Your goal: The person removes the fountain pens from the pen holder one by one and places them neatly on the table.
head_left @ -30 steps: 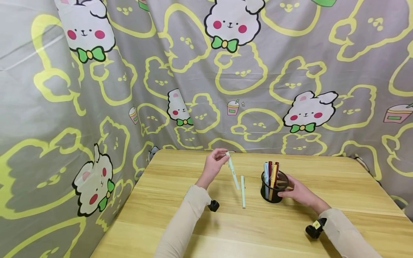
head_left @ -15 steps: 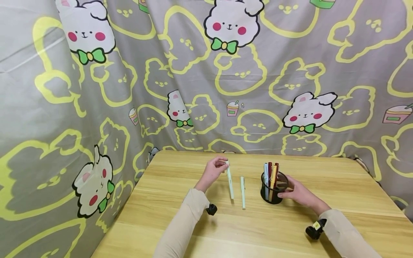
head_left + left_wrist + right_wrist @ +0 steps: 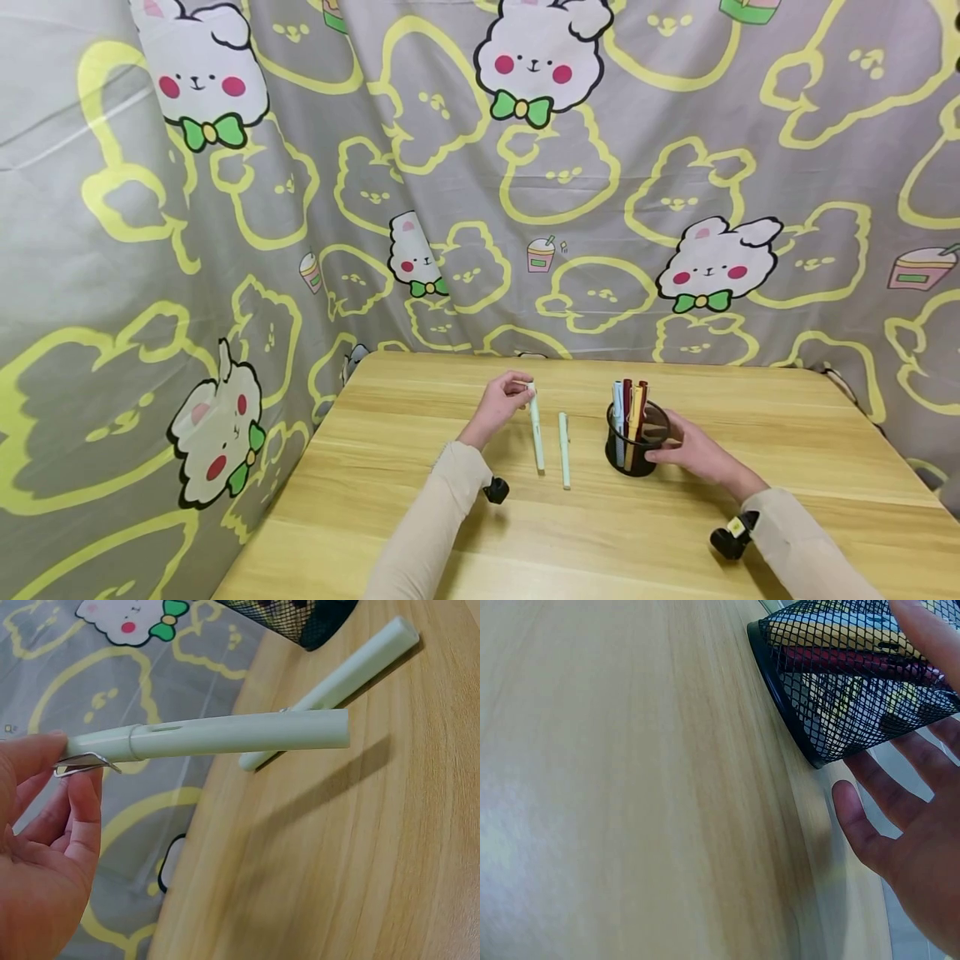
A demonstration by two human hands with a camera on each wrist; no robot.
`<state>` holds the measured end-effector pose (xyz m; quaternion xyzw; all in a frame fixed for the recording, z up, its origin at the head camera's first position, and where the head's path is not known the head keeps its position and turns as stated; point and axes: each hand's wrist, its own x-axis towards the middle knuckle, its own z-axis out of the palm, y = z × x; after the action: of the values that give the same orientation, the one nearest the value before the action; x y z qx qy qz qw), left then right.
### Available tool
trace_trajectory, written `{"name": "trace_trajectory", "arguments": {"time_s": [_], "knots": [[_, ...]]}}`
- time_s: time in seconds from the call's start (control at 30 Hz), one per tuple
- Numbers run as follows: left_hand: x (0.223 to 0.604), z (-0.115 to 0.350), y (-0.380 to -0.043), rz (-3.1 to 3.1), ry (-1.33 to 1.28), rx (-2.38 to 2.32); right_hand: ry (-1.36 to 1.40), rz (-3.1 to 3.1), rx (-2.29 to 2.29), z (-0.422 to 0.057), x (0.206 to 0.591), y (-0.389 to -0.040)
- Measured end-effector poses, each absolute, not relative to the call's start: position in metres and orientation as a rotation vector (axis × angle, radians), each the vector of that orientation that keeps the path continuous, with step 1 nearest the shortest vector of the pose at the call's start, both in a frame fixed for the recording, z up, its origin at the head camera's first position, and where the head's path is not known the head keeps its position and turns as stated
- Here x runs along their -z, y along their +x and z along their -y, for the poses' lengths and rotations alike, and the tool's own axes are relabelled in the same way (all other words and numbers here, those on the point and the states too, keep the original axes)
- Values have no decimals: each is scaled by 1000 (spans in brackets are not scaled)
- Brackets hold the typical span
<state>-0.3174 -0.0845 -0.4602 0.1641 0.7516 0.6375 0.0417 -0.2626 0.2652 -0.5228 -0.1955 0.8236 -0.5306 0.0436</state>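
Note:
My left hand [image 3: 502, 406] pinches a pale green fountain pen [image 3: 536, 429] at its capped end, thumb and fingertips by the metal clip. In the left wrist view the held pen [image 3: 240, 733] is raised, its shadow falling on the wood apart from it. A second pale green pen [image 3: 565, 452] lies on the table just right of it. My right hand [image 3: 693, 448] grips a black mesh pen holder [image 3: 632, 462] from the right, thumb in front and fingers behind. Several pens [image 3: 628, 408] stand in the holder: light blue, dark red and yellow.
The wooden table [image 3: 637, 542] ends at a grey patterned curtain [image 3: 570, 292], which also hangs along the left side. Small black wrist cameras [image 3: 729, 542] sit under both sleeves.
The left hand has come down and toward me with its pen, whose lower end has swung left and nearer, almost alongside the lying pen. Right hand and holder stay put.

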Motion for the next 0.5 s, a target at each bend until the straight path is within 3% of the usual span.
{"name": "trace_trajectory", "arguments": {"time_s": [0.23, 0.5], "knots": [[451, 83, -305, -2324, 533, -1904, -552, -2545, 1601, -265, 523, -262], [468, 83, -315, -2341, 506, -1879, -558, -2527, 1613, -266, 523, -262]]}}
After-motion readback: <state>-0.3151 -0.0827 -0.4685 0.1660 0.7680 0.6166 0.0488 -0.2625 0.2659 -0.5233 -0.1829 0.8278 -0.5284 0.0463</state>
